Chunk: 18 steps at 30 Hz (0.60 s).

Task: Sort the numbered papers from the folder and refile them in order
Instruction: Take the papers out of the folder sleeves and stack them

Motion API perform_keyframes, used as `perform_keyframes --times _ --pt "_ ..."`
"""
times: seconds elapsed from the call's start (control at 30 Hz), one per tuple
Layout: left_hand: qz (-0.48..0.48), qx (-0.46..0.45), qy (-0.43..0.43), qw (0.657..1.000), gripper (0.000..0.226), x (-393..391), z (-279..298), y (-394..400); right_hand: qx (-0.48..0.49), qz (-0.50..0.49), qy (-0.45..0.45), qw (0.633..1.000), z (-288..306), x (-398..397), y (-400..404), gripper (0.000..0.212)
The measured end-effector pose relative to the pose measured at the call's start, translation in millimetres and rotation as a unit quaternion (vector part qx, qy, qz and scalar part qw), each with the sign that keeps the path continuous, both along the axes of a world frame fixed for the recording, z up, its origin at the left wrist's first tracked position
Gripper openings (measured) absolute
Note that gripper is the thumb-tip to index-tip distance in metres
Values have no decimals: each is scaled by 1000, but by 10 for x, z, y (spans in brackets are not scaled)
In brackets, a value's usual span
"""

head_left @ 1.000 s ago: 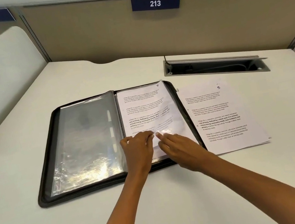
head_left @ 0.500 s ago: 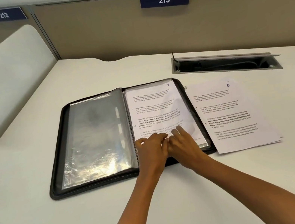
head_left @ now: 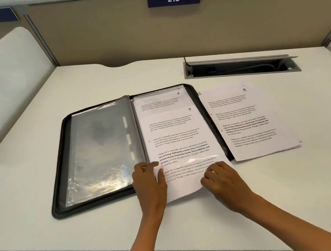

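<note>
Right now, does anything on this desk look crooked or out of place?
Yes. The sheet numbered 7 sits askew, half out of the folder, its lower edge past the folder's rim. Both the left hand and right hand are on it. Sheet 4 shows beneath.

1. Both bare forearms reached forward from the bottom edge, converging toward the middle.
2. Left hand (head_left: 148, 183): palm down, fingers pointing away, thumb out to the right and pressed flat.
3. Right hand (head_left: 220, 178): knuckles up, fingers curled under, pinching a sheet's near edge.
4. Hands near each other, not touching.
</note>
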State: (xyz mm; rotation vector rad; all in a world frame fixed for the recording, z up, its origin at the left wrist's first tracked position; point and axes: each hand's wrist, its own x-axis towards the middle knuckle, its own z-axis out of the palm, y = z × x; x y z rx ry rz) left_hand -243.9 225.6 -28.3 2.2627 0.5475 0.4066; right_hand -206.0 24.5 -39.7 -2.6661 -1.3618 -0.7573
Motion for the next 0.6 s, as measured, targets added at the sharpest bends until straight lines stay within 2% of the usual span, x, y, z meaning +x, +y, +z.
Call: perform_keyframes --times 0.07,0.13,0.17,0.23,0.27,0.33,0.4,0.5,0.6 --pt "26 -6 9 1000 19 -47 14 8 1 6 13 1000 -49 -91 -111 20" --pt "41 -31 26 998 18 -105 22 12 -2 15 65 998 -21 -177 -210 13" --pt "45 -49 38 997 18 -138 20 10 16 10 112 994 -7 -224 -231 23" --pt "43 -78 53 995 18 -203 19 -1 115 -41 203 972 59 -265 -211 40" --pt "40 -88 56 994 18 -244 23 -11 177 -96 232 952 99 -260 -183 38" --pt "34 -97 55 993 18 -313 45 -27 267 -224 290 891 151 -191 -123 21" --pt "22 -99 57 993 17 -370 53 -31 291 -327 359 824 142 -95 -83 30" --pt "5 -81 80 993 16 -458 9 14 330 -388 417 753 96 -56 -47 49" --pt "0 -118 95 988 16 -559 -15 63 396 -414 444 689 103 -111 -47 51"
